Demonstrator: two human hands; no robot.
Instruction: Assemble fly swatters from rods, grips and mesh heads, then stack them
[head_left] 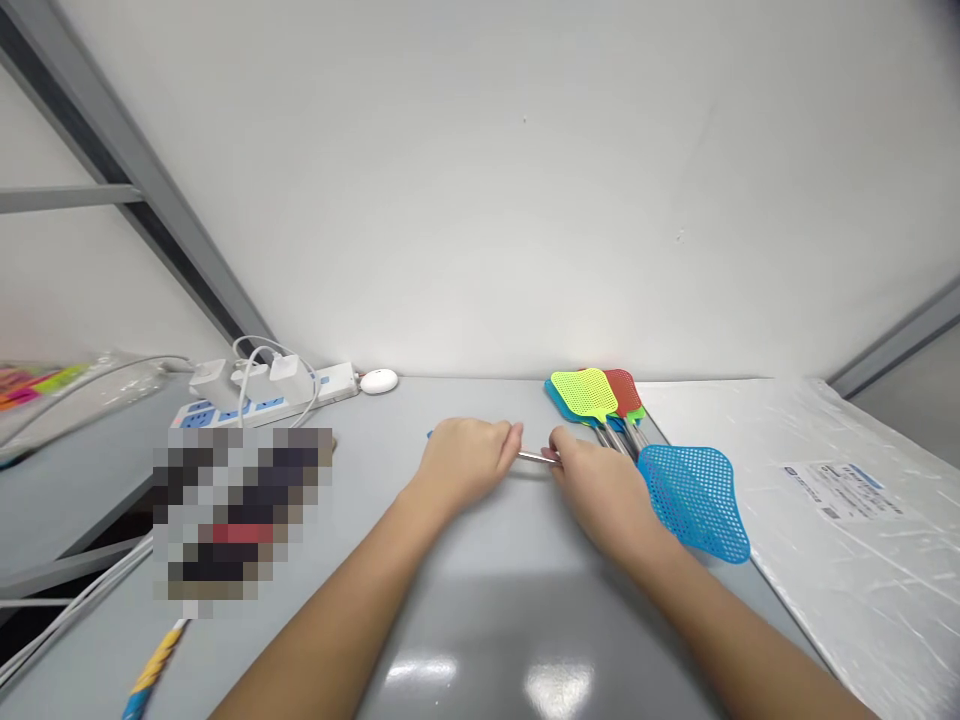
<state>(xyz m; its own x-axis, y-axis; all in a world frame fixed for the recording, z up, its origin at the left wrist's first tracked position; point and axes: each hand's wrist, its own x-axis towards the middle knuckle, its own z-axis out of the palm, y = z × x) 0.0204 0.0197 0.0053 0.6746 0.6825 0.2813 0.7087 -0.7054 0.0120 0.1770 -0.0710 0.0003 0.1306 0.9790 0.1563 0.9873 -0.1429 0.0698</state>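
Both of my hands are on one fly swatter, held crosswise above the grey table. Its blue mesh head (694, 500) sticks out to the right, past my right wrist. Between the hands a short stretch of thin metal rod shows. My left hand (469, 460) is closed round the handle end, with a small blue tip showing at its left. My right hand (596, 485) grips the rod with its fingers curled. Behind it lies a pile of other fly swatters, with a yellow-green head (585, 393) on top, a red head (624, 390) beside it and blue ones beneath.
At the left rear stands a power strip (337, 382) with white chargers and cables. A white oval object (379, 381) sits beside it. Nearer, a pixelated item covers part of the table. A white wrapped panel (847, 560) with a label lies at right. A wall rises behind.
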